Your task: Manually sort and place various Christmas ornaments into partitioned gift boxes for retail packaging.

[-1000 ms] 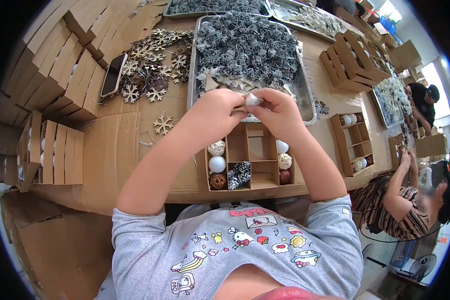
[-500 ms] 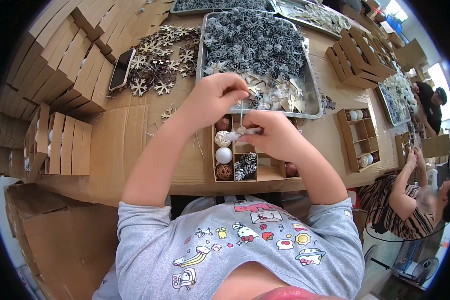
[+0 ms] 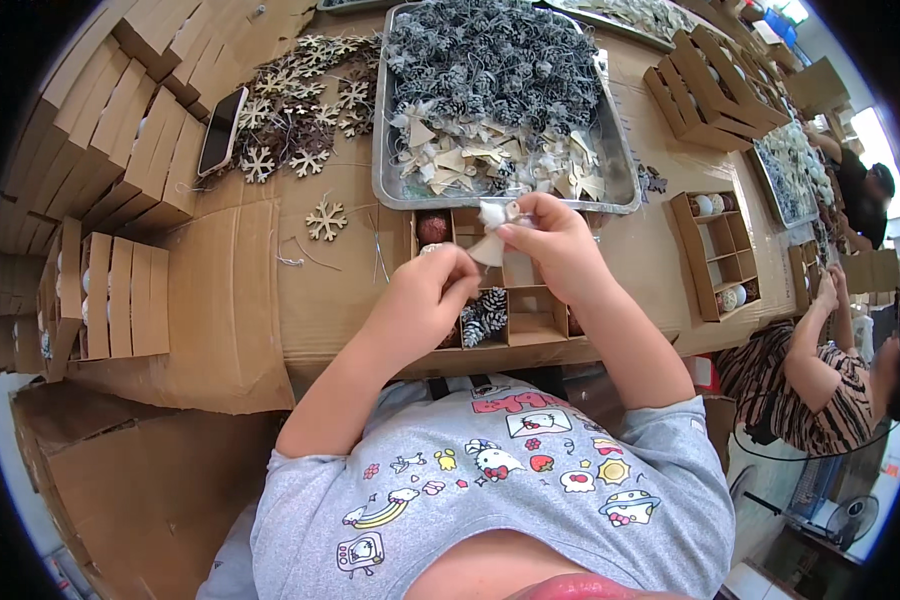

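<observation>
My right hand pinches a small wooden angel ornament with white fluffy wings, held above the cardboard compartment box. Close by on its left is my left hand, fingers curled together near the angel's lower edge; what they hold, if anything, is hidden. Below the hands, frosted pine cones fill a front compartment. A brown glitter ball sits in the box's far left compartment. My left hand covers most of the box's left column.
Behind the box stands a metal tray of frosted pine cones and wooden angels. Wooden snowflakes and a phone lie left of it. Stacked boxes rise at the left. Another divided box and a co-worker are at the right.
My left hand has come down and toward me from above the angel, where it pulled a string up. My right hand has lifted slightly, and the angel now hangs skirt down. The view has shifted.
</observation>
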The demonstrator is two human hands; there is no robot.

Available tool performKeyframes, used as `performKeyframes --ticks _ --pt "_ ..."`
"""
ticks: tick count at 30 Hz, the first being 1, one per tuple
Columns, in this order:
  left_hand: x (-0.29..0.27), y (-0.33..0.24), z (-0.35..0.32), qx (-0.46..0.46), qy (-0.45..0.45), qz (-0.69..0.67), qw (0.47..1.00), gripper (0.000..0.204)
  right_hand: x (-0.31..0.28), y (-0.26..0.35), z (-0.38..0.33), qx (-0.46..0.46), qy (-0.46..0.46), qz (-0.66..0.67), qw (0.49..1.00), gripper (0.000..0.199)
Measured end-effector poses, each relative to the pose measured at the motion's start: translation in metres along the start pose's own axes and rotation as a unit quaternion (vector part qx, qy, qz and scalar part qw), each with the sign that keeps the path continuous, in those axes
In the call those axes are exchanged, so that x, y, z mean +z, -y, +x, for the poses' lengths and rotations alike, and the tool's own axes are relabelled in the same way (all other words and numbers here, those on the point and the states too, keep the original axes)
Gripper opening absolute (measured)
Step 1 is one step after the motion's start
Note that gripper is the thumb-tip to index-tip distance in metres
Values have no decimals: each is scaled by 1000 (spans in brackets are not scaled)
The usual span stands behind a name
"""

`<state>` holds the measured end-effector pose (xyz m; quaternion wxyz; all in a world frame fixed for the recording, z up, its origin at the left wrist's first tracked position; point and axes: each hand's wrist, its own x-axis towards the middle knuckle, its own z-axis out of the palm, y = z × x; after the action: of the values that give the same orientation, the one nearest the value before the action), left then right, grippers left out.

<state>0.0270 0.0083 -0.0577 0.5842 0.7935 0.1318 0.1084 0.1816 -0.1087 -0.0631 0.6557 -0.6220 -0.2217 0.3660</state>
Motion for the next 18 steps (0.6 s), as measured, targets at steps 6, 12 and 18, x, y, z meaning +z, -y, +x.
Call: performKeyframes --ticks 6,12,18 --pt "-10 8 -11 197 -56 242 948 11 1 -6 23 -6 -3 -306 952 32" --pt "-3 29 -7 246 -110 276 923 14 29 -6 22 -159 19 -545 823 23" --pt "-1 34 -7 246 -115 273 923 13 47 -26 11 -154 -99 -455 871 20"
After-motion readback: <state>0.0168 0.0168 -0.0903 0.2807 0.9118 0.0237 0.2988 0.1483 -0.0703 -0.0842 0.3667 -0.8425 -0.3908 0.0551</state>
